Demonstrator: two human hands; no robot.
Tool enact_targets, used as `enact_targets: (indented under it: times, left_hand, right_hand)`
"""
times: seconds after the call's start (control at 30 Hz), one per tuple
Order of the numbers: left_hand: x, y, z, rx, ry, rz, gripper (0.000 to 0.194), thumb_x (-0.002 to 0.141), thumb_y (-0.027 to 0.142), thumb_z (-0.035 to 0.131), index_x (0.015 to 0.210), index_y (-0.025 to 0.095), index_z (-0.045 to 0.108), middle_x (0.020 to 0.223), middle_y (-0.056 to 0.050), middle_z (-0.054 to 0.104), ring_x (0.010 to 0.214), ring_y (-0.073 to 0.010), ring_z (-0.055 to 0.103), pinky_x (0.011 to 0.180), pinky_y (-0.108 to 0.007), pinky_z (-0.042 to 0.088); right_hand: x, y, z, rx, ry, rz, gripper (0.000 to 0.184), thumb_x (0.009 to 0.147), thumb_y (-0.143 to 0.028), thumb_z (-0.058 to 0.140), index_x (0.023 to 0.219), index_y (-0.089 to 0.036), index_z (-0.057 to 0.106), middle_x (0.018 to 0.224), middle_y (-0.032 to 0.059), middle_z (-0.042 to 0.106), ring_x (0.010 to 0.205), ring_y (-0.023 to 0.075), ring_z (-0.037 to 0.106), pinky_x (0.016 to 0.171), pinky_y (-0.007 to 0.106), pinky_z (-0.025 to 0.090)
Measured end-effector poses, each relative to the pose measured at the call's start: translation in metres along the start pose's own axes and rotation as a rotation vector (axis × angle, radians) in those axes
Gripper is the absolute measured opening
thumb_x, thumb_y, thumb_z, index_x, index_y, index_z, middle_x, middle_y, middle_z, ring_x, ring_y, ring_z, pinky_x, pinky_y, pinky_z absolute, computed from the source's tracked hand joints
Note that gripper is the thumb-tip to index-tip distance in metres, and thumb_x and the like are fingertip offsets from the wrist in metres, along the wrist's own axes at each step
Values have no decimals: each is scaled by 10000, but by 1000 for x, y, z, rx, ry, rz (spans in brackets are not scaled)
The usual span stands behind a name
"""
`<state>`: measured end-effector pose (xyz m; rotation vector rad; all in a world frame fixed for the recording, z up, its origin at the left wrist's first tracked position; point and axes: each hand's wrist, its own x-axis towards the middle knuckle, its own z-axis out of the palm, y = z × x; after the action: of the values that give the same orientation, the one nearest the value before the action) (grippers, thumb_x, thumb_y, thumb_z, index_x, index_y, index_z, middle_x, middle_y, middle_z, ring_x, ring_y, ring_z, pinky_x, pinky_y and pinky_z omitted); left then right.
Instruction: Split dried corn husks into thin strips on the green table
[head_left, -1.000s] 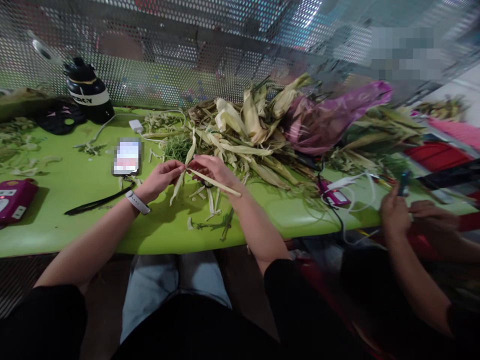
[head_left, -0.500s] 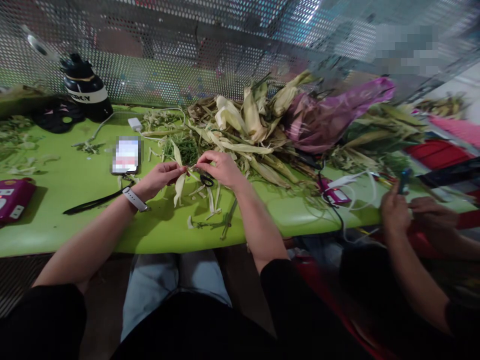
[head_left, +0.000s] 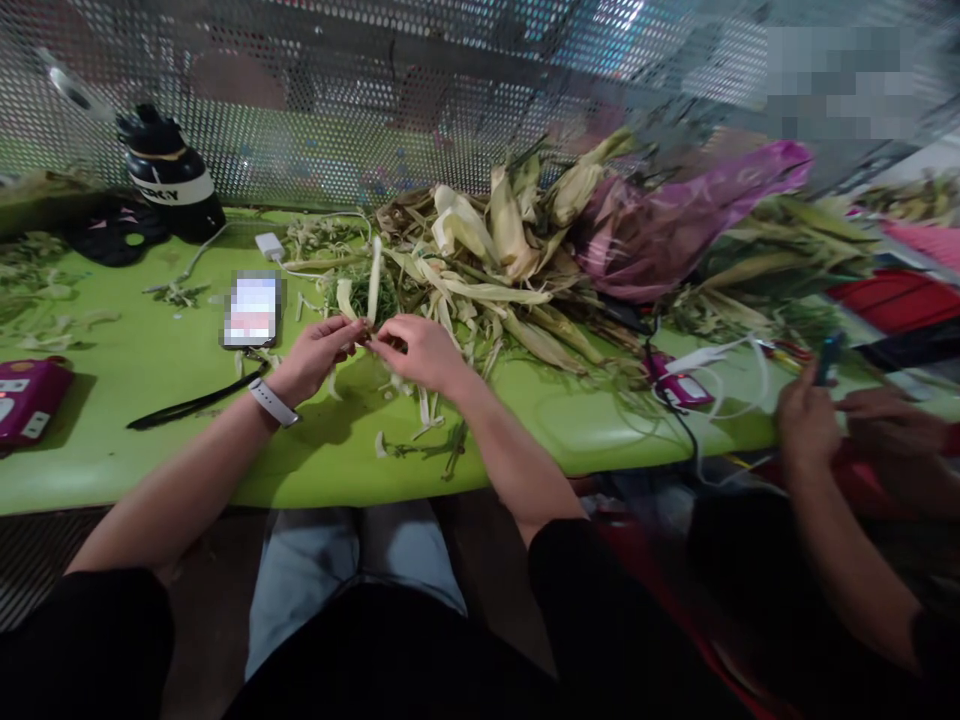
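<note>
My left hand [head_left: 321, 352], with a white band on its wrist, is closed in a pinch over the table. Pale corn husk strips [head_left: 375, 282] rise from between my fingertips, one standing almost straight up. Close beside it, my right hand [head_left: 421, 352] pinches the same piece low down, the fingertips of both hands nearly touching. My fingers cover the point where the strips meet. Thin husk scraps [head_left: 426, 415] and a few green stems [head_left: 455, 450] lie under and in front of my right hand.
Behind my hands lies a heap of dried corn husks [head_left: 517, 225] with a purple plastic bag [head_left: 645, 240]. To the left are a phone [head_left: 253, 308], a black strap [head_left: 187, 408], a black bottle [head_left: 172, 185] and a purple power block [head_left: 34, 400]. At right, another person's hand [head_left: 806, 420] holds a phone.
The husk strip that hung below my fingers now points upward. My right hand has moved slightly left and down, covering the black scissors seen before. My left hand has hardly moved.
</note>
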<state>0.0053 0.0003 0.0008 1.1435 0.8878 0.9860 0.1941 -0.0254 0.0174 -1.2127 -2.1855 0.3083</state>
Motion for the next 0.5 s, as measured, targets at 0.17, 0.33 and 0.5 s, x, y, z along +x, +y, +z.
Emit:
enact_targets:
  times: [0.17,0.33,0.5]
  left_hand:
    - [3,0,-2,-139,12,-127,169,787,297,748,829,134,738,705,-14,612,587,-57,510,469,-167,322]
    - [1,2,-3,-140,-32,-136,119,777,225,742,812,112,725,714,-43,646,602,-66,547,502,-164,371]
    - [-2,5,0,-144,-91,-141,152,788,254,737,826,113,696,706,-44,635,560,-64,519,477,-172,344]
  right_hand:
    - [4,13,1,69,44,-51,211,972,-312,513,862,-187,644,879,61,658,813,180,576,746,299,417]
    - [5,17,2,32,89,-41,192,962,-315,544,854,-183,631,875,65,660,813,184,577,754,305,414]
    - [5,16,5,15,89,-53,214,975,-324,524,847,-182,622,868,68,649,817,186,572,760,308,412]
